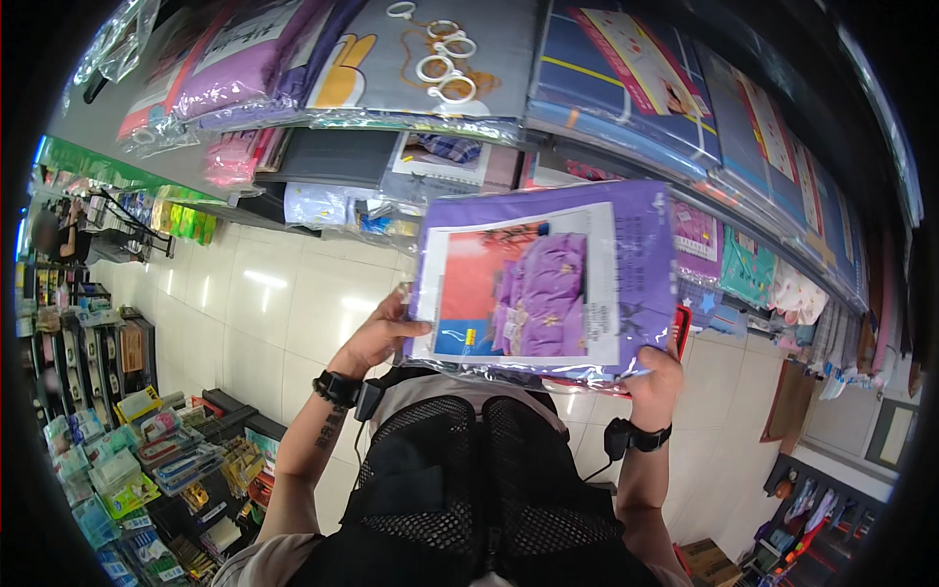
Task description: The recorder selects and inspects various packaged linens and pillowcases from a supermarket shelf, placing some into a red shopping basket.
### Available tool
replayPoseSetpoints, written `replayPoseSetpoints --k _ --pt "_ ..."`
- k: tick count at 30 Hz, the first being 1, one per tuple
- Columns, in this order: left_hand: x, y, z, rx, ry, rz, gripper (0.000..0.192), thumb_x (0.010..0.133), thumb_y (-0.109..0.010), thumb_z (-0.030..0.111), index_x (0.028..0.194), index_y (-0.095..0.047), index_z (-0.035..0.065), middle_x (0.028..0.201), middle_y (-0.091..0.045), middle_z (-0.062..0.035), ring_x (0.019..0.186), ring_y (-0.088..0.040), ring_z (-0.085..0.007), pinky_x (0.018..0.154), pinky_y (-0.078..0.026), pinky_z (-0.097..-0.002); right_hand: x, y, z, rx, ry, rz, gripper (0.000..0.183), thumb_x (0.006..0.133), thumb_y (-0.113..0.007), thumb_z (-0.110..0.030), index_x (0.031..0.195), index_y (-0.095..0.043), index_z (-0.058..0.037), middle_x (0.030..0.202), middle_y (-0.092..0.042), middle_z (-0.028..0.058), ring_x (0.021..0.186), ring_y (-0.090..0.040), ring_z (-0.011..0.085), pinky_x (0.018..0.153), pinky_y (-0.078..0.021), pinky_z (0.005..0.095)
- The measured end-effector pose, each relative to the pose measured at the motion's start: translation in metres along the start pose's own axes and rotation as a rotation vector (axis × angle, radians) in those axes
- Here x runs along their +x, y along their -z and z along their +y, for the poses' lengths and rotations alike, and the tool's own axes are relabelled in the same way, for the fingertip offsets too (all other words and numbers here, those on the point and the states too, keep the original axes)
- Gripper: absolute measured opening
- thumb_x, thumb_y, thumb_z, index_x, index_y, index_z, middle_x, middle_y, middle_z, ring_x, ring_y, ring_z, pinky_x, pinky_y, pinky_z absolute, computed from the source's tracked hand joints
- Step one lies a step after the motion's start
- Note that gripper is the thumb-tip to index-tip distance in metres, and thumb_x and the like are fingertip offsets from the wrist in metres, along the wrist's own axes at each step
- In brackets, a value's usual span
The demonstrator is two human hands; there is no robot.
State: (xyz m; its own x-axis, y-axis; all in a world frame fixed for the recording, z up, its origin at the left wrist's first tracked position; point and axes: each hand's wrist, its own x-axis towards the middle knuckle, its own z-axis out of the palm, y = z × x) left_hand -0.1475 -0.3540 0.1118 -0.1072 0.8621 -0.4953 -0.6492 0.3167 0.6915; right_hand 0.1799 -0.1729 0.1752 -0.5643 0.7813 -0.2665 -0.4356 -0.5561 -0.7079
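Observation:
A flat purple textile pack (638,242) in clear plastic, with a picture card of purple quilted fabric and some writing on it, is held up before my chest. My left hand (378,334) grips its left lower edge, the thumb on the front. At the lower right corner my right hand (655,374) pinches it, thumb also on top. Part of a red-edged item (683,332) shows behind the pack near my right hand; what it is I cannot tell. The fingers behind the pack are mostly hidden.
Packed textiles lie on the shelf ahead, among them a grey pack (506,59) with white rings on it and a blue checked pack (609,81). More packs (319,204) fill the lower shelf. Racks of small goods (110,455) stand at left, and a person (70,235) is farther off.

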Motion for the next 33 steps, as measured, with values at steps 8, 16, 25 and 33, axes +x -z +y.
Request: replayPoseSetpoints --k 8,16,25,33 --pt "0.005 0.061 0.074 0.25 -0.002 -0.073 0.094 0.059 -0.056 -0.017 0.142 -0.022 0.0113 0.133 -0.044 -0.0049 0.122 -0.041 -0.0183 0.1 -0.033 -0.032 0.042 -0.014 0.052 -0.201 -0.289 0.25 0.047 0.078 -0.06 -0.003 0.123 -0.046 -0.0017 0.108 -0.057 0.0087 0.096 -0.057 0.0194 0.085 -0.0457 0.0311" --pt "0.085 0.119 0.123 0.435 0.083 -0.227 0.087 0.062 -0.056 -0.017 0.14 -0.027 0.0081 0.134 -0.044 -0.0051 0.122 -0.042 -0.0173 0.1 -0.034 -0.0299 0.079 -0.013 0.104 -0.282 -0.153 0.128 0.044 0.077 -0.061 0.003 0.118 -0.047 -0.0022 0.107 -0.057 0.0065 0.097 -0.056 0.016 0.083 -0.0451 0.0285" --pt "0.231 0.145 0.19 -0.506 -0.113 -0.312 0.057 0.091 -0.041 0.041 0.131 -0.036 0.0007 0.137 -0.036 -0.0182 0.125 -0.036 -0.0354 0.105 -0.03 -0.0519 0.189 -0.012 0.216 0.312 -0.204 0.071 0.032 0.085 -0.061 -0.009 0.115 -0.05 -0.0091 0.11 -0.058 0.0031 0.1 -0.057 0.0233 0.083 -0.0469 0.0387" --pt "0.301 0.131 0.122 0.841 0.001 0.137 0.028 0.087 -0.056 0.016 0.111 -0.058 0.0019 0.119 -0.055 -0.0124 0.107 -0.052 -0.0235 0.089 -0.043 -0.0306 0.245 -0.051 0.257 0.006 -0.481 -0.047 0.034 0.09 -0.053 -0.033 0.111 -0.045 -0.0075 0.111 -0.059 0.0162 0.091 -0.061 0.0286 0.074 -0.0464 0.0334"
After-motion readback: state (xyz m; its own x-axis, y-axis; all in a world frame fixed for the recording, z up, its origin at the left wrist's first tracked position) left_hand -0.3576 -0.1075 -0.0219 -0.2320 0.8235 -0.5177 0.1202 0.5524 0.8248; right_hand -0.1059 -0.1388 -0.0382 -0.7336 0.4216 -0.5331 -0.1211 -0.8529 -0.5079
